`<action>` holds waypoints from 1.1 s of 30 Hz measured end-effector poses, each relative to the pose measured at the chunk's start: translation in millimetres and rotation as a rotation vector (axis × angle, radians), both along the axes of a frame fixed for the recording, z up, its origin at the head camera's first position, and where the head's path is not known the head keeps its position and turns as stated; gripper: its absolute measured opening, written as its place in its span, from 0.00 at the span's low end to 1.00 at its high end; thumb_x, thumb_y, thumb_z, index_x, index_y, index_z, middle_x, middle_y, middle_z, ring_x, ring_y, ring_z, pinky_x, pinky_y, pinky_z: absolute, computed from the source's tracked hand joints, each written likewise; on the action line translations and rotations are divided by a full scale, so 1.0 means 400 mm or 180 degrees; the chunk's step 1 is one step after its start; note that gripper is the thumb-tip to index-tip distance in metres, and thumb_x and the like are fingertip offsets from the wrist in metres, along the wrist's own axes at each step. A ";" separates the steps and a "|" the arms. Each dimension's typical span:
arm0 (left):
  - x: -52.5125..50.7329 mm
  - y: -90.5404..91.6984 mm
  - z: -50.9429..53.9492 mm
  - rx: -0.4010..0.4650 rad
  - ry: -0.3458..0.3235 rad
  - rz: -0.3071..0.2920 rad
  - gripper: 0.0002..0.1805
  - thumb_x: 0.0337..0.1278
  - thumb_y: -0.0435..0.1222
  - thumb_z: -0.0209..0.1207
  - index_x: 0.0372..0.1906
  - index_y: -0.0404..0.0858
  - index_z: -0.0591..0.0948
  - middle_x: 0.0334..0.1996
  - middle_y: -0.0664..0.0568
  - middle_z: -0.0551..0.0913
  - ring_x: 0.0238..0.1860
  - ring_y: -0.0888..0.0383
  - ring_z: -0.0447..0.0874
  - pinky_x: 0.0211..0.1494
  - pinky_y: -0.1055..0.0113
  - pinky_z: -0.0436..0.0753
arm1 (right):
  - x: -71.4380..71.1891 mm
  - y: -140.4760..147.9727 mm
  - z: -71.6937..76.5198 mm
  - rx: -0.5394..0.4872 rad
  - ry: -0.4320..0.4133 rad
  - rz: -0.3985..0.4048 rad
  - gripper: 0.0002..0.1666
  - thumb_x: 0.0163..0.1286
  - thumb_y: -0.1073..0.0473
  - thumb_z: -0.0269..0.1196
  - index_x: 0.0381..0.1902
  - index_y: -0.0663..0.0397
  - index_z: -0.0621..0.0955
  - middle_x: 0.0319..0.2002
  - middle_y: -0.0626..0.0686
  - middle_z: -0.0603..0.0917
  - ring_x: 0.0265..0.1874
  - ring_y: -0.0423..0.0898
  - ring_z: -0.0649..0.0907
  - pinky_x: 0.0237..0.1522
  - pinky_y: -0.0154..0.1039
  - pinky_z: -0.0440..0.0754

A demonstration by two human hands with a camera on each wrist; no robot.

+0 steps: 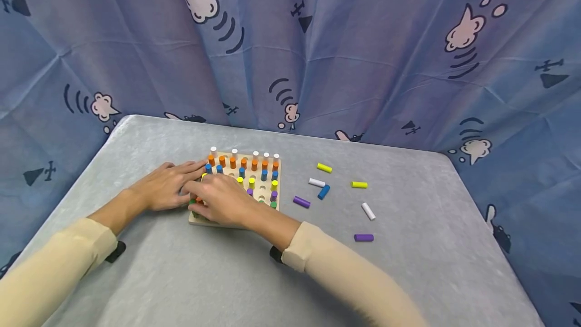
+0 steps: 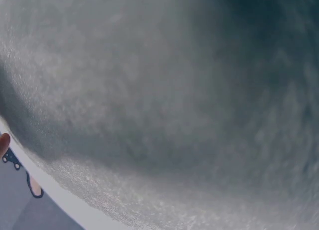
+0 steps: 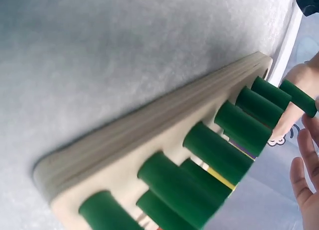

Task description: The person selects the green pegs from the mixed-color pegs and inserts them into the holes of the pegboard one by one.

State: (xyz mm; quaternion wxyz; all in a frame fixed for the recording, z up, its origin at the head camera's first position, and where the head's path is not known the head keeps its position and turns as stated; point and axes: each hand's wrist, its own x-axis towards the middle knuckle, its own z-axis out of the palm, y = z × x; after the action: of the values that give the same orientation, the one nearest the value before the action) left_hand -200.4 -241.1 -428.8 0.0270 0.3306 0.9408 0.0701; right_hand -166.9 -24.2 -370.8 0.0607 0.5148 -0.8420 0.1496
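Observation:
A wooden pegboard (image 1: 218, 223) lies left of the table's middle, with rows of white, orange, blue, yellow, purple and green pegs. My right hand (image 1: 222, 198) reaches across it to the front left corner, thumb and fingers pinching a green peg (image 3: 297, 97). In the right wrist view that peg is tilted, its top at the fingertips, just beyond a row of standing green pegs (image 3: 214, 150). My left hand (image 1: 165, 185) rests at the board's left side, fingers fairly straight and touching its edge. The right hand hides part of the board. The left wrist view shows mostly blurred tabletop.
Loose pegs lie right of the board: yellow (image 1: 324, 168) and another yellow (image 1: 359, 184), white (image 1: 316, 182) and another white (image 1: 368, 211), blue (image 1: 324, 192), purple (image 1: 301, 202) and another purple (image 1: 363, 237). A patterned blue curtain (image 1: 386, 64) hangs behind the grey table (image 1: 204, 286).

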 end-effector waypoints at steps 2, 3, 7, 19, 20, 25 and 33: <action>-0.001 0.000 -0.002 -0.0012 0.0022 -0.0011 0.38 0.70 0.56 0.50 0.76 0.38 0.63 0.76 0.47 0.60 0.73 0.43 0.64 0.60 0.39 0.70 | 0.000 -0.003 -0.006 0.0052 0.0031 -0.0029 0.08 0.68 0.55 0.67 0.43 0.49 0.84 0.27 0.42 0.79 0.27 0.35 0.75 0.33 0.28 0.71; -0.002 -0.001 -0.003 -0.0009 0.0031 -0.0018 0.39 0.70 0.56 0.51 0.76 0.38 0.63 0.76 0.47 0.60 0.72 0.43 0.64 0.60 0.39 0.70 | 0.000 -0.005 -0.009 0.0066 0.0047 -0.0042 0.08 0.68 0.55 0.67 0.44 0.48 0.84 0.27 0.41 0.79 0.27 0.35 0.75 0.34 0.28 0.71; -0.002 -0.001 -0.004 0.0000 0.0047 -0.0028 0.40 0.68 0.56 0.53 0.76 0.38 0.63 0.76 0.46 0.61 0.72 0.43 0.65 0.59 0.39 0.70 | 0.002 -0.007 -0.020 0.0098 0.0121 -0.0084 0.09 0.68 0.54 0.67 0.45 0.47 0.84 0.28 0.41 0.81 0.29 0.36 0.77 0.37 0.30 0.73; -0.001 -0.002 -0.004 0.0070 0.0022 -0.0020 0.41 0.66 0.58 0.55 0.75 0.37 0.64 0.76 0.46 0.61 0.72 0.42 0.64 0.60 0.37 0.69 | 0.007 -0.007 -0.043 0.0141 0.0071 -0.0075 0.12 0.67 0.53 0.68 0.47 0.46 0.85 0.33 0.39 0.83 0.34 0.36 0.77 0.40 0.29 0.74; 0.000 -0.003 -0.004 0.0075 0.0021 -0.0017 0.41 0.66 0.58 0.55 0.75 0.37 0.64 0.76 0.46 0.61 0.72 0.42 0.64 0.60 0.38 0.69 | 0.007 -0.002 -0.040 0.0099 0.0068 -0.0040 0.11 0.67 0.54 0.68 0.46 0.47 0.85 0.32 0.40 0.83 0.34 0.36 0.77 0.39 0.29 0.74; 0.003 0.000 -0.003 0.0090 0.0014 0.0002 0.40 0.68 0.58 0.52 0.75 0.38 0.64 0.76 0.46 0.61 0.72 0.42 0.64 0.61 0.37 0.68 | -0.009 0.050 -0.008 0.0002 0.0013 -0.0009 0.11 0.68 0.54 0.67 0.46 0.50 0.85 0.36 0.44 0.87 0.33 0.37 0.79 0.39 0.30 0.74; 0.002 0.000 -0.002 0.0033 -0.0008 0.0008 0.38 0.69 0.56 0.52 0.75 0.37 0.65 0.76 0.46 0.60 0.72 0.41 0.63 0.62 0.37 0.68 | -0.073 0.216 0.047 -0.0033 -0.0228 -0.0570 0.17 0.67 0.56 0.68 0.51 0.56 0.84 0.45 0.52 0.88 0.42 0.45 0.85 0.47 0.41 0.81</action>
State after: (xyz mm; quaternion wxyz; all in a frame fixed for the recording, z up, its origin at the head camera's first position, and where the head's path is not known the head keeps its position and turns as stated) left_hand -199.6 -241.2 -429.6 0.0264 0.3295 0.9408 0.0754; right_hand -196.2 62.2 -352.1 0.0462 0.4314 -0.8855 0.1662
